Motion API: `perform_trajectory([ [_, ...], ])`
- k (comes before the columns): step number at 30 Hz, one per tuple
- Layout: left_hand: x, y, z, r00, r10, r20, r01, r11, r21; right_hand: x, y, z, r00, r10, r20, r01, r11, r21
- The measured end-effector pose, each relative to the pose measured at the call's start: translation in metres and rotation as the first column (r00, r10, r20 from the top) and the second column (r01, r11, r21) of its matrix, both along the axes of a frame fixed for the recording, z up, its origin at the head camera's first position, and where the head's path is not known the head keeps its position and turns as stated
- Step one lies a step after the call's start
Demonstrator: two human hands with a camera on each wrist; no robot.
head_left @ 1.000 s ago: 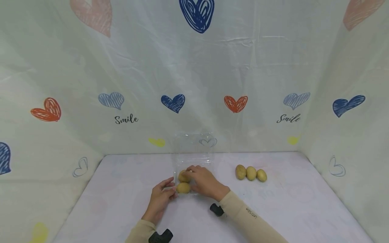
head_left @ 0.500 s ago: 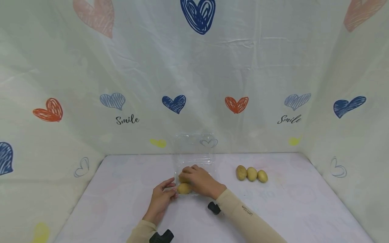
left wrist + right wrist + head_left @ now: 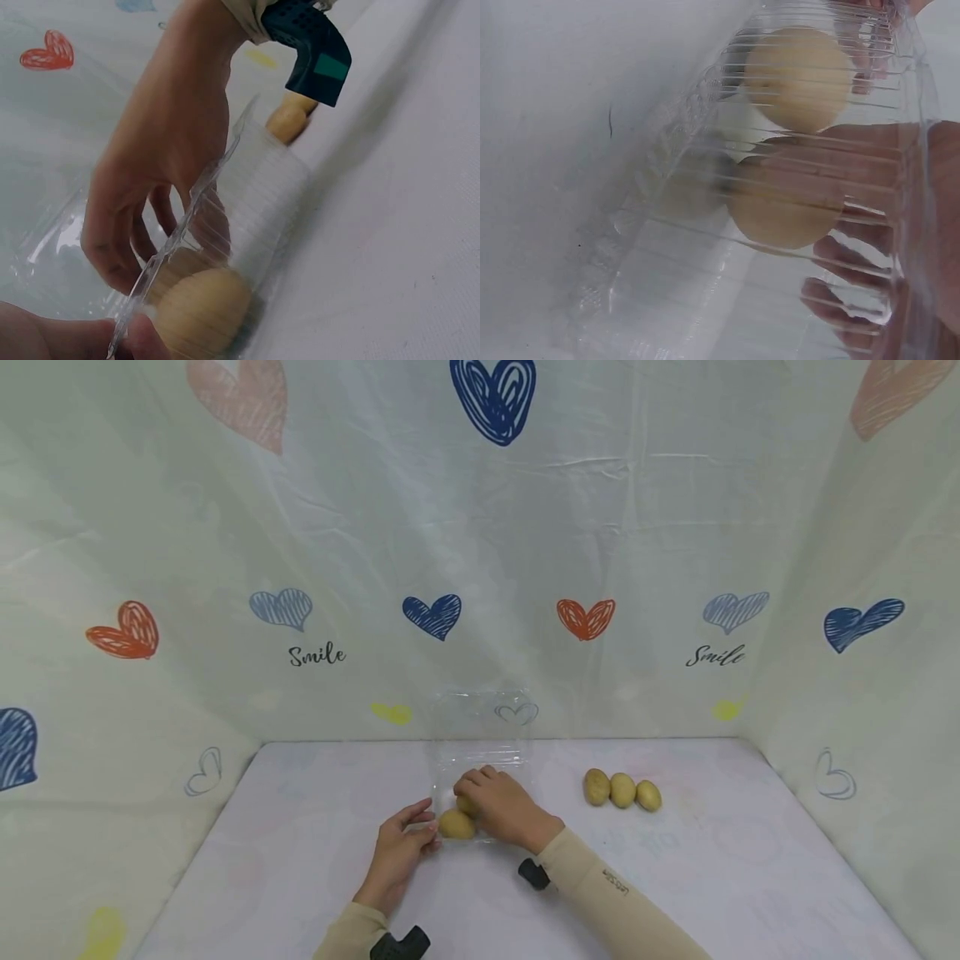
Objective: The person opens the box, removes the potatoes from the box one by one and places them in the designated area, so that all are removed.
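A clear plastic clamshell container point(image 3: 480, 752) stands with its lid raised against the backdrop. At its near left corner my left hand point(image 3: 396, 856) pinches the rim between thumb and finger, as the left wrist view shows. One potato point(image 3: 456, 825) lies in the front left of the container, close to those fingers. My right hand point(image 3: 512, 810) reaches into the container from the right, fingers curled over a second potato point(image 3: 787, 206) just behind the first. Through the ribbed wall in the right wrist view, the first potato point(image 3: 799, 79) appears beside the held one.
To the right of the container, several potatoes would overstate it: three, the nearest to it being a potato point(image 3: 597, 787), sit in a row on the white table point(image 3: 675, 877). A hanging backdrop point(image 3: 637, 527) printed with hearts encloses the back and sides.
My right hand has shifted the second potato a little to the right and nearer inside the container. My left hand keeps its place at the rim.
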State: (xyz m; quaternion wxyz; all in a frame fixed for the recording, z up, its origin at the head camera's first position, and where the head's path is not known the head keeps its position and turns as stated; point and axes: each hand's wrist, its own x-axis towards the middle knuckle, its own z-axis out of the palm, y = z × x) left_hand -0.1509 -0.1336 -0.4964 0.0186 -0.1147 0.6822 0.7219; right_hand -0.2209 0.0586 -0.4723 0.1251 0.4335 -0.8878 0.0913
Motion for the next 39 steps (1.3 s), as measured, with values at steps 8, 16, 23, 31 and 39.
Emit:
perform_trajectory([
  [8, 0.000, 0.000, -0.001, 1.000, -0.007, -0.006, 0.007, 1.000, -0.007, -0.002, 0.002, -0.004, 0.997, -0.080, -0.022, 0.081, 0.997, 0.021],
  [16, -0.001, 0.000, -0.002, 1.000, -0.004, -0.004, 0.003, 1.000, -0.016, 0.000, 0.010, -0.004, 0.991, -0.133, -0.033, 0.134, 0.991, 0.022],
  [23, 0.000, 0.000, 0.000, 1.000, 0.005, 0.014, -0.004, 1.000, -0.028, 0.001, 0.016, -0.005, 0.991, -0.126, -0.054, 0.126, 0.992, -0.013],
  [31, 0.001, 0.001, 0.000, 1.000, 0.006, 0.000, -0.006, 1.000, -0.004, 0.004, 0.021, -0.005, 0.989, -0.142, -0.045, 0.141, 0.990, -0.031],
  [39, 0.001, 0.000, 0.000, 1.000, 0.004, 0.006, -0.004, 1.000, -0.007, 0.014, 0.035, 0.004, 0.987, -0.160, -0.020, 0.156, 0.979, -0.131],
])
